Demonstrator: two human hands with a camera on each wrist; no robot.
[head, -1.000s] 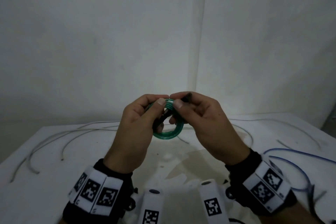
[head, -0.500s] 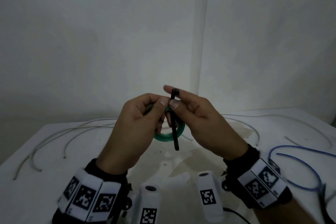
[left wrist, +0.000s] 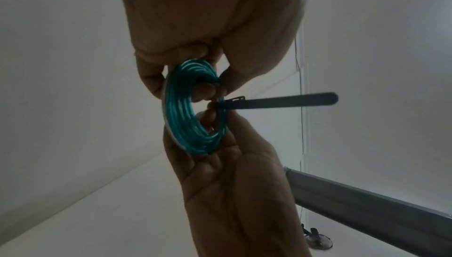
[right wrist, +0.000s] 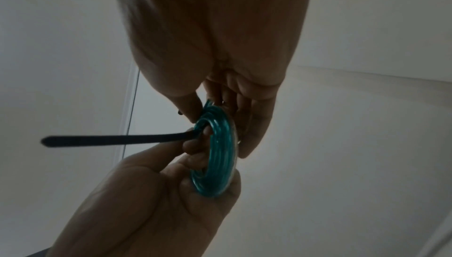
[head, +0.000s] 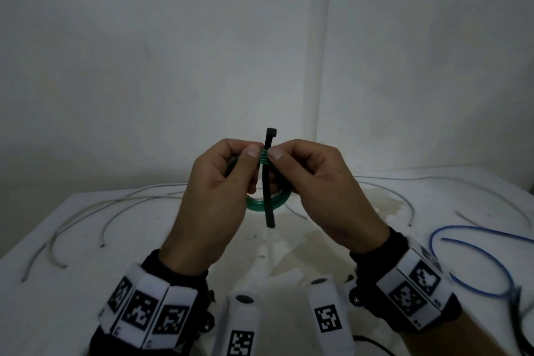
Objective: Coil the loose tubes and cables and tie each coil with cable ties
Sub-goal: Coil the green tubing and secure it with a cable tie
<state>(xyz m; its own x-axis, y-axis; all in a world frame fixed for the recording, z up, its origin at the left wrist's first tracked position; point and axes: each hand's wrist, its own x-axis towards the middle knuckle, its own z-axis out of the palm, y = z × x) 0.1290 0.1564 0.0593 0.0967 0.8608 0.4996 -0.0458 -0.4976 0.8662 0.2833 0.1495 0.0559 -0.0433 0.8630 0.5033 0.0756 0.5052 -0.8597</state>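
Up close, both hands, L (head: 215,196) & R (head: 323,191), pinch a green tube coil (head: 267,202) above the table (head: 72,240), fingers clamped beside an upright black cable tie (head: 268,205).

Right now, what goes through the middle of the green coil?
A black tie runs through the coil, alongside fingertips. Both hands cover its sides.

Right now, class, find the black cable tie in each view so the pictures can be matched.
Head: black cable tie upright at centre, between both thumbs.
Left wrist: strap juts right from the middle.
Right wrist: strap juts left.
Shared landmark: the green coil it crosses.
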